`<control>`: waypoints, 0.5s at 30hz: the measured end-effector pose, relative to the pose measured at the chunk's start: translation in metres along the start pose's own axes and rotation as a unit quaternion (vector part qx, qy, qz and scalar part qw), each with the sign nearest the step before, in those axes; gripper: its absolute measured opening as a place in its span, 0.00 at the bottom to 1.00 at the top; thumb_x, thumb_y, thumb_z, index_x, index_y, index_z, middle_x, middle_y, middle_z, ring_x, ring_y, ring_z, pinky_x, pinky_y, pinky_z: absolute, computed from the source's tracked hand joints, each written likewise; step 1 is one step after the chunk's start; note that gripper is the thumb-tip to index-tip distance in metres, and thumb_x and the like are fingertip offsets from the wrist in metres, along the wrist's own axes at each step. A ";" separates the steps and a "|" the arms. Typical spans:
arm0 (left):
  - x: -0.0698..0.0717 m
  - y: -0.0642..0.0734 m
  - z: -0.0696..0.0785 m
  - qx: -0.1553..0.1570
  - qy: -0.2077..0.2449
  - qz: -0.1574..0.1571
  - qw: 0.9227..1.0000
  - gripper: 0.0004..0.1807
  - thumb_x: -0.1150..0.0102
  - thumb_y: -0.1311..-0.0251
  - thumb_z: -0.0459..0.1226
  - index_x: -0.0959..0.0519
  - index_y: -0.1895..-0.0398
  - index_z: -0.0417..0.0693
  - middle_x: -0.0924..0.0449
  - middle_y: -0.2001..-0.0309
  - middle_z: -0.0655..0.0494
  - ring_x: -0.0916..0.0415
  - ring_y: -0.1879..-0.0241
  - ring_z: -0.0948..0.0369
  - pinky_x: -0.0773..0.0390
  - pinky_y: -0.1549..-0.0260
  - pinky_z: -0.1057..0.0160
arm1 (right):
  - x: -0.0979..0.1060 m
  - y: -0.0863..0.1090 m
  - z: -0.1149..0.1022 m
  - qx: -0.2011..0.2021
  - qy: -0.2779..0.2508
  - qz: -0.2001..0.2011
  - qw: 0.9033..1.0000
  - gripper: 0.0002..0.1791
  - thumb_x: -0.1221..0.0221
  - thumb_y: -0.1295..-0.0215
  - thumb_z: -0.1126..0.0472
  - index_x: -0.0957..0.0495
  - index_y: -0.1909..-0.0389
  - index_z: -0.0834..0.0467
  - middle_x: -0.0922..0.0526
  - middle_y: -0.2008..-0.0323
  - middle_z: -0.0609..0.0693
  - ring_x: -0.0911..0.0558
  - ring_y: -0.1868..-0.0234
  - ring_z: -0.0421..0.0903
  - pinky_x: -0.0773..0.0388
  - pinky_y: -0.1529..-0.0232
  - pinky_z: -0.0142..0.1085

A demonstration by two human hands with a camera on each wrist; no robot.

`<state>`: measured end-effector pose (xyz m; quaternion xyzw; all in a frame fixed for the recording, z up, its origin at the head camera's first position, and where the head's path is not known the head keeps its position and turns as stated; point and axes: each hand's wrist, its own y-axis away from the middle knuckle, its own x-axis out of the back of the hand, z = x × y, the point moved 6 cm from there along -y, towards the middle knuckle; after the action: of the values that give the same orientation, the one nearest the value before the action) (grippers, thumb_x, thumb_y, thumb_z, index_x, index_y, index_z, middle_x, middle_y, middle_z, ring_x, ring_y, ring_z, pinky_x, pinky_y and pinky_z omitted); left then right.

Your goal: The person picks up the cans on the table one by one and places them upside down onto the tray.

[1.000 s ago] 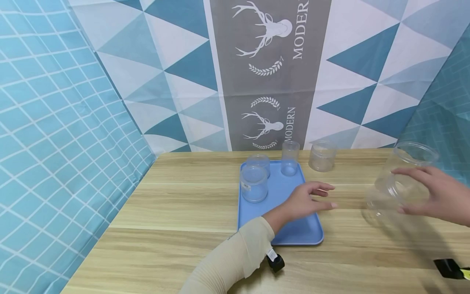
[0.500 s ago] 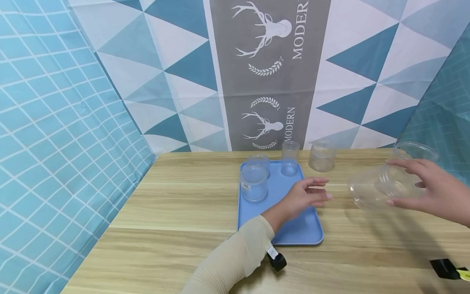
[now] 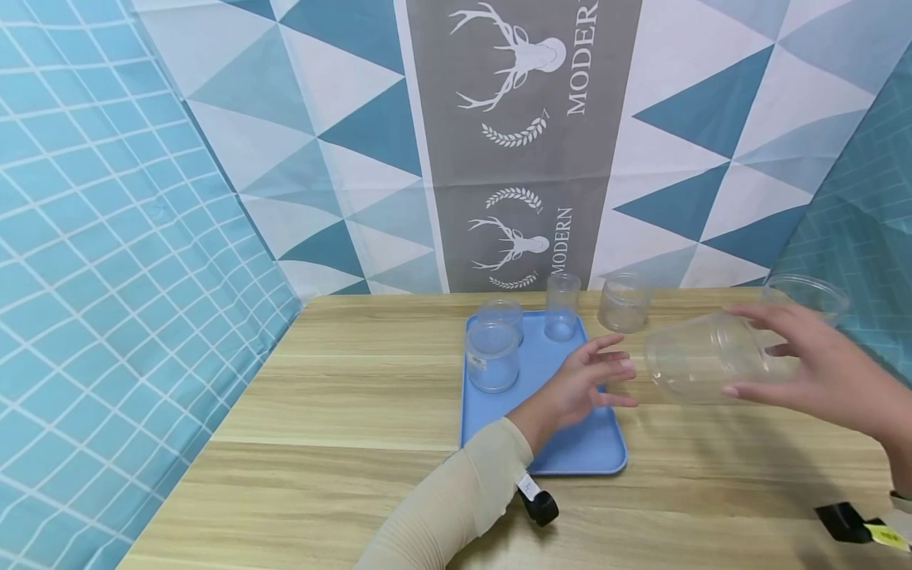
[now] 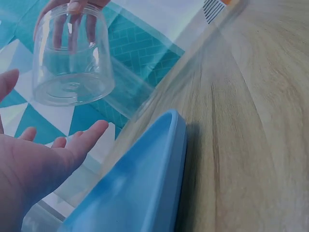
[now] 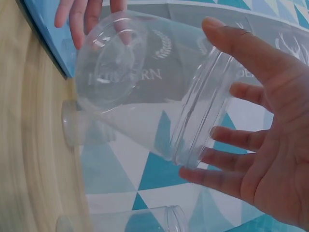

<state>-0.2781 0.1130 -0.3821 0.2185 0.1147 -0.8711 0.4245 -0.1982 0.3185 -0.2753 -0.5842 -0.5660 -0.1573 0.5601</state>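
My right hand [image 3: 830, 372] grips a large clear plastic jar [image 3: 691, 360] around its rim end. The jar is off the table, tipped on its side, its base pointing left. In the right wrist view the fingers spread around the jar's ridged neck [image 5: 200, 111]. My left hand [image 3: 587, 376] hovers over the right part of a blue tray [image 3: 580, 467], fingers spread and holding nothing, just short of the jar's base. On the tray stand two short wide clear jars, the nearer one [image 3: 493, 364] with a label and the other [image 3: 509, 309] behind it, plus a narrow clear jar [image 3: 563, 305].
Behind the tray's right corner stands a short clear jar [image 3: 625, 305] on the wooden table [image 3: 342, 380]. Another large clear jar [image 3: 812, 291] stands at the back right, partly hidden by my right hand. Patterned cloth [image 3: 513, 158] rises at the table's back edge.
My right hand has carried the large jar leftward, tipping it further onto its side, closer to my left hand. My left hand has shifted slightly left and spread its fingers.
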 end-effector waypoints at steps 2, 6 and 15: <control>0.001 0.001 0.001 0.003 0.012 -0.001 1.000 0.30 0.46 0.37 0.30 0.35 0.30 0.46 0.30 0.42 0.44 0.32 0.39 0.41 0.29 0.49 0.33 | -0.002 0.000 -0.003 0.003 -0.010 0.010 1.000 0.53 0.19 0.67 0.60 0.32 0.34 0.59 0.32 0.40 0.58 0.34 0.47 0.52 0.34 0.62 0.12; 0.003 0.001 0.002 0.004 0.027 -0.006 1.000 0.28 0.44 0.37 0.33 0.33 0.32 0.50 0.31 0.40 0.45 0.29 0.41 0.45 0.28 0.50 0.33 | -0.006 -0.003 -0.011 0.018 -0.008 0.024 1.000 0.54 0.18 0.69 0.59 0.32 0.33 0.57 0.31 0.41 0.56 0.34 0.48 0.48 0.38 0.59 0.09; 0.003 0.003 0.005 0.018 0.054 -0.027 0.998 0.28 0.48 0.33 0.34 0.35 0.29 0.56 0.35 0.35 0.49 0.33 0.39 0.42 0.32 0.48 0.31 | -0.012 -0.008 -0.028 0.097 -0.013 0.061 0.993 0.59 0.16 0.82 0.61 0.29 0.36 0.59 0.29 0.42 0.55 0.37 0.44 0.29 0.36 0.54 0.11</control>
<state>-0.2789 0.1072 -0.3795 0.2693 0.1273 -0.8712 0.3902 -0.1960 0.2875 -0.2728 -0.5624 -0.5491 -0.0599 0.6152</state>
